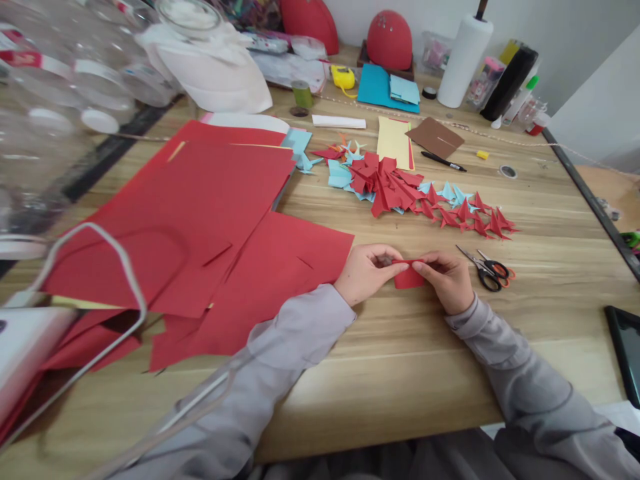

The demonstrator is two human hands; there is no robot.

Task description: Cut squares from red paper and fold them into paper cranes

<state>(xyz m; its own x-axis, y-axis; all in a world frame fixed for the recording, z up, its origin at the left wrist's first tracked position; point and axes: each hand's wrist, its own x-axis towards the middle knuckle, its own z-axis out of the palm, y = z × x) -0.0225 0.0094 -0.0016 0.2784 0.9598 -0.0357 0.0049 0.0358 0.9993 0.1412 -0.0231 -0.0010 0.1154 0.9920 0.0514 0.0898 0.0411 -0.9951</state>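
A small piece of red paper (pixel 410 277) is held up just above the wooden table, pinched along its top edge by both hands. My left hand (pixel 369 272) grips its left corner between thumb and fingers. At the opposite corner, my right hand (pixel 449 279) is closed on the same paper. Beyond my hands lies a pile of folded red paper pieces (pixel 385 183), with some light blue ones among them. A row of pointed red folded shapes (pixel 465 212) runs off to the right. Scissors (pixel 493 270) with black and orange handles rest beside my right hand.
Large red sheets (pixel 200 220) cover the left of the table. A white cable (pixel 127 267) loops over them. Clear plastic bottles (pixel 75 73) crowd the far left. At the back are a yellow tape measure (pixel 343 77), blue paper (pixel 375 87) and a black pen (pixel 443 161). A tablet (pixel 627 347) sits far right.
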